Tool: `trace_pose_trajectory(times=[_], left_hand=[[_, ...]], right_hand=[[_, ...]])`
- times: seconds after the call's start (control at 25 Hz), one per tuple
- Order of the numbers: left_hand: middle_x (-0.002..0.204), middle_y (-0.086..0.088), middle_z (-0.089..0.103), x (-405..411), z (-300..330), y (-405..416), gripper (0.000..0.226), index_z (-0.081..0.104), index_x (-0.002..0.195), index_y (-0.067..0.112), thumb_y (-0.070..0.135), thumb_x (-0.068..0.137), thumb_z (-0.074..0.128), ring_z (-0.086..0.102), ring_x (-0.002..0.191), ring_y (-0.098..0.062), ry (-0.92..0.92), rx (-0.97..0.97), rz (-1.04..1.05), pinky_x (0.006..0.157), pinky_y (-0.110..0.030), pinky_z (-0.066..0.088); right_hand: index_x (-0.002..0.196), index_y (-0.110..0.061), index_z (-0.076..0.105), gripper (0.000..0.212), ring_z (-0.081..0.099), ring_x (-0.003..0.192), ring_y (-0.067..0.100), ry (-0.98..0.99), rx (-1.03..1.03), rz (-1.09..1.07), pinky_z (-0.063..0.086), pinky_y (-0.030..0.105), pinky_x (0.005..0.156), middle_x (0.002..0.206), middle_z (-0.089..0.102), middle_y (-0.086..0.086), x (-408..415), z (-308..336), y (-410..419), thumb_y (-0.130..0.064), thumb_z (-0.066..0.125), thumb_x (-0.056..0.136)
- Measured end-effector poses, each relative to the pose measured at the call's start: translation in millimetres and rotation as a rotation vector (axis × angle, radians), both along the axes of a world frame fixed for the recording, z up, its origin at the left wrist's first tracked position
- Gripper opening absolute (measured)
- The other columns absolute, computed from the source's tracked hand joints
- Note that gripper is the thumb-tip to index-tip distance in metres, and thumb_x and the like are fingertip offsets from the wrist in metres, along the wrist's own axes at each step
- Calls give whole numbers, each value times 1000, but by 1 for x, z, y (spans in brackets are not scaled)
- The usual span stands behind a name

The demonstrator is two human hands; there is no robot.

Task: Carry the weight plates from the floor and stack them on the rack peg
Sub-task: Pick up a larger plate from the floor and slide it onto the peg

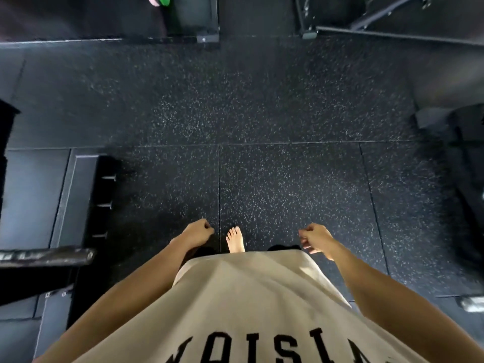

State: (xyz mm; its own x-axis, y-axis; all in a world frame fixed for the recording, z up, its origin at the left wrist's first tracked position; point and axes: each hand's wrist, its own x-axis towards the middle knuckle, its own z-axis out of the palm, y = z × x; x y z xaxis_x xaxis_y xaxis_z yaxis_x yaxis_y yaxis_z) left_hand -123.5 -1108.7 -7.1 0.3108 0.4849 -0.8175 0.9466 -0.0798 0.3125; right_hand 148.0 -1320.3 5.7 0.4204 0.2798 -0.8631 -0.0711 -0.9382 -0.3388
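My left hand [197, 232] hangs in front of my body with its fingers curled loosely and nothing in it. My right hand [315, 238] hangs the same way on the other side, fingers loosely bent, also holding nothing. At the top left edge, parts of a green plate [164, 0] and a pink plate [152, 0] show beside a black frame. On the left stands a black rack base [78, 195] with short pegs [108, 178] sticking out sideways. No plate lies on the floor near my hands.
Speckled black rubber floor [262, 113] spreads ahead. My bare foot [235, 241] is between my hands. A dark bar end [52, 255] juts in from the left. Black frames stand at the top [207, 35] and top right [392, 34]; dark equipment [466, 153] sits at right.
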Motion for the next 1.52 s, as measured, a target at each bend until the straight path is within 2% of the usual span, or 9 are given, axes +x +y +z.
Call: trace_pose_trajectory(times=[0.28, 0.48, 0.68, 0.76, 0.92, 1.04, 1.2, 1.44, 1.52], left_hand=[[112, -10, 63, 118, -2, 166, 22, 56, 114, 14, 29, 99, 52, 60, 98, -25, -1, -54, 52, 91, -40, 49], [120, -12, 63, 180, -1, 254, 30, 58, 122, 9, 27, 98, 54, 59, 104, -25, 40, -39, 198, 93, -36, 47], [118, -15, 65, 222, 9, 340, 28, 62, 114, 5, 25, 94, 58, 60, 109, -32, 66, 142, 461, 84, -32, 44], [120, -15, 64, 228, -1, 372, 29, 62, 114, 5, 25, 94, 57, 59, 111, -32, 86, 110, 542, 86, -32, 44], [133, -15, 59, 224, -30, 460, 35, 59, 124, 5, 27, 98, 49, 55, 120, -30, 68, -52, 671, 92, -30, 42], [121, -12, 64, 200, -20, 556, 32, 61, 119, 5, 25, 96, 51, 57, 116, -30, 46, -14, 738, 87, -30, 43], [116, -15, 66, 145, 2, 682, 30, 61, 116, 4, 24, 95, 53, 62, 106, -33, 11, 100, 917, 80, -33, 47], [123, -19, 62, 89, -2, 787, 34, 56, 122, -2, 23, 99, 49, 59, 115, -37, -45, 17, 1139, 90, -36, 49], [125, -21, 62, 68, -10, 814, 36, 55, 123, -2, 24, 100, 48, 58, 117, -38, -32, -62, 1186, 83, -35, 47]], right_hand=[[82, -14, 53, 16, 54, 59, 18, -16, 11, 16, 46, 26, 55, 70, 58, 5, 124, -4, 175, -19, 55, 97], [63, -15, 54, 30, 56, 68, 23, -49, -62, 352, 43, 34, 57, 67, 55, 6, 223, -4, 316, -19, 56, 93], [73, -13, 53, 23, 49, 52, 19, -34, -81, 555, 34, 23, 50, 66, 54, 6, 279, 12, 485, -16, 53, 96], [80, -16, 53, 16, 54, 59, 18, -57, -74, 645, 35, 23, 48, 72, 59, 4, 284, 11, 557, -20, 54, 96], [88, -18, 52, 12, 57, 70, 17, -77, -18, 795, 40, 24, 53, 79, 62, 1, 273, 2, 705, -25, 53, 98], [86, -17, 52, 13, 58, 74, 19, -109, -5, 867, 44, 27, 56, 80, 63, 2, 249, 9, 808, -23, 54, 97], [81, -14, 58, 15, 60, 82, 21, -156, 92, 974, 51, 39, 84, 75, 65, 1, 196, 20, 955, -18, 59, 95], [76, -17, 56, 19, 61, 80, 21, -129, 91, 1259, 51, 40, 86, 75, 66, 3, 91, 1, 1134, -19, 62, 94], [76, -18, 57, 19, 61, 79, 20, -108, 71, 1355, 50, 37, 83, 77, 67, 3, 49, -7, 1194, -20, 63, 93]])
